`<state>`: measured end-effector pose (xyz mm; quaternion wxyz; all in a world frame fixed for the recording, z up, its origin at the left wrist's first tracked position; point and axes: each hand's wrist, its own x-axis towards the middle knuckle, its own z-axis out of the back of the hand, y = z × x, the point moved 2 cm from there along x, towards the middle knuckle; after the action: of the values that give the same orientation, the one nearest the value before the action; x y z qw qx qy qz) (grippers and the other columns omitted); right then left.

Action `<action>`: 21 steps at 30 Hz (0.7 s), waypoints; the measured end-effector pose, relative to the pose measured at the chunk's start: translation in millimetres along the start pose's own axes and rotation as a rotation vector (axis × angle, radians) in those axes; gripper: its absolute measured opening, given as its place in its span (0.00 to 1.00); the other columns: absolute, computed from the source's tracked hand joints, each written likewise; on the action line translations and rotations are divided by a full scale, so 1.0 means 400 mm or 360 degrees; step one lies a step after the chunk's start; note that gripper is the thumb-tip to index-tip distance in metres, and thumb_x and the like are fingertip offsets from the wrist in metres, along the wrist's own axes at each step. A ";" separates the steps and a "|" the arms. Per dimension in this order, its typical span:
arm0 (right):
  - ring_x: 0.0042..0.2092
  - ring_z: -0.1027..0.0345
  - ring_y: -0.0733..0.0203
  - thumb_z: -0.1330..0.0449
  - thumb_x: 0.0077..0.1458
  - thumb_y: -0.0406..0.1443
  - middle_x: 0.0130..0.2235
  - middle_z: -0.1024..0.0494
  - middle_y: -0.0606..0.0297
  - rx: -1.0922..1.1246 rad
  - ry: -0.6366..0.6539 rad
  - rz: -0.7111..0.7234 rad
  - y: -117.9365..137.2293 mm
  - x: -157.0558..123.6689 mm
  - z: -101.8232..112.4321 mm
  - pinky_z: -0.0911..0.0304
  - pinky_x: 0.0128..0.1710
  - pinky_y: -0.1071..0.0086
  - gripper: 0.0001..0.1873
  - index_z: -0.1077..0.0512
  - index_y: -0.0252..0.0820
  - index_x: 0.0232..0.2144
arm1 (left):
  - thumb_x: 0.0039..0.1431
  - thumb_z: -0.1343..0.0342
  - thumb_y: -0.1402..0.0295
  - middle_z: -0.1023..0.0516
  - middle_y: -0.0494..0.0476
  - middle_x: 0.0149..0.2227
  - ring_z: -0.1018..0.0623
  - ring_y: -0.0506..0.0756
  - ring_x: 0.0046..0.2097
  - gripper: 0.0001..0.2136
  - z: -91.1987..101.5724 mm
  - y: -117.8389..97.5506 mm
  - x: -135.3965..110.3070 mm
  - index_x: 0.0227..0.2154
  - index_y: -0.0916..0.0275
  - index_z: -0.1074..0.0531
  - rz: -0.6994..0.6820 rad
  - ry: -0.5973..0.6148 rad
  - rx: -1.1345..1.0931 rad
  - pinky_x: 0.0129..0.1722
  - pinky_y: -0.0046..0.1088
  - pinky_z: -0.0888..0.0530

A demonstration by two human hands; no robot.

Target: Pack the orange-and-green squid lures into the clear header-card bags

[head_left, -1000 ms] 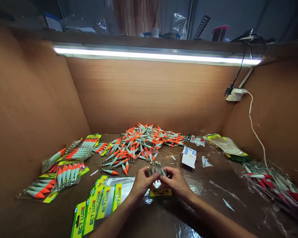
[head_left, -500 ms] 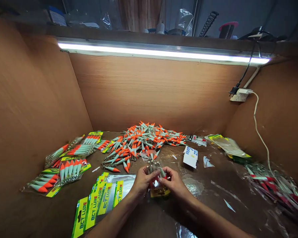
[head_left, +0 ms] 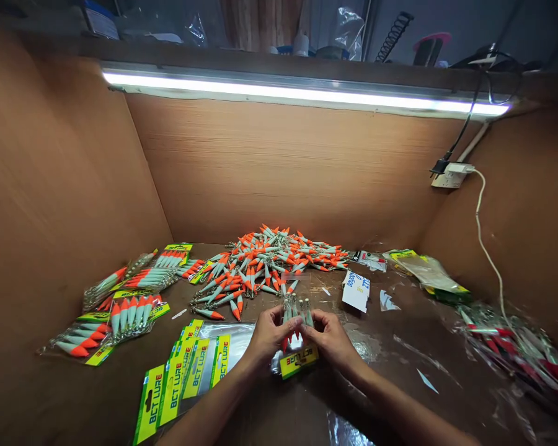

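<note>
Both of my hands meet near the middle of the brown table. My left hand (head_left: 266,337) and my right hand (head_left: 331,337) pinch a small bunch of orange-and-pale-green lures (head_left: 296,313), hook ends pointing up, over a clear bag with a yellow BCT LURE header (head_left: 299,362). The lure tips sit partly inside the bag's mouth. A big loose heap of the same lures (head_left: 265,260) lies just beyond my hands. A fan of empty yellow-headed bags (head_left: 182,381) lies by my left forearm.
Filled lure packs (head_left: 121,310) are stacked at the left by the wooden wall. A white label card (head_left: 356,290) and plastic scraps lie to the right, with more bagged lures (head_left: 516,347) at the far right. A light bar (head_left: 302,94) and a wall socket (head_left: 451,175) hang above.
My hands have shifted slightly forward with the lure bunch, and the yellow-headed bag under them has tilted and slid down towards me.
</note>
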<state>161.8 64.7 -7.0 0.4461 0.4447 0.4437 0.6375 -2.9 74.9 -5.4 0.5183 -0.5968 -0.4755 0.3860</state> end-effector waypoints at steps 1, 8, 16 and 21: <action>0.33 0.34 0.59 0.37 0.55 0.45 0.30 0.25 0.65 0.0068 0.0025 -0.0028 -0.006 0.002 -0.001 0.41 0.32 0.70 0.15 0.25 0.39 0.30 | 0.51 0.32 0.56 0.20 0.57 0.30 0.23 0.53 0.28 0.18 0.000 0.001 0.001 0.37 0.68 0.22 0.0004 0.0014 -0.0017 0.28 0.26 0.29; 0.28 0.34 0.62 0.32 0.49 0.46 0.27 0.26 0.69 0.0361 -0.0055 -0.0179 -0.030 0.007 -0.012 0.41 0.29 0.71 0.17 0.31 0.41 0.30 | 0.47 0.29 0.58 0.19 0.60 0.34 0.22 0.55 0.32 0.20 0.001 0.007 0.003 0.38 0.68 0.23 0.0058 -0.0034 -0.0121 0.32 0.27 0.27; 0.31 0.32 0.59 0.32 0.48 0.50 0.30 0.25 0.66 0.0442 -0.0059 -0.0172 -0.026 0.012 -0.006 0.38 0.32 0.69 0.20 0.31 0.41 0.31 | 0.47 0.29 0.58 0.20 0.57 0.32 0.23 0.53 0.31 0.18 -0.003 -0.003 0.001 0.34 0.66 0.23 0.0020 -0.0086 -0.0162 0.32 0.25 0.29; 0.33 0.31 0.58 0.35 0.52 0.45 0.30 0.24 0.66 0.0243 -0.0066 -0.0076 -0.023 0.011 -0.004 0.37 0.34 0.68 0.14 0.29 0.40 0.31 | 0.49 0.32 0.56 0.20 0.57 0.32 0.24 0.53 0.31 0.18 -0.008 -0.005 0.000 0.34 0.67 0.22 -0.0050 -0.0072 -0.0086 0.31 0.26 0.29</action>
<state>160.8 70.6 -15.3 0.4350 0.4798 0.4921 0.5818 -0.3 74.0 -3.0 0.4971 -0.5943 -0.5066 0.3783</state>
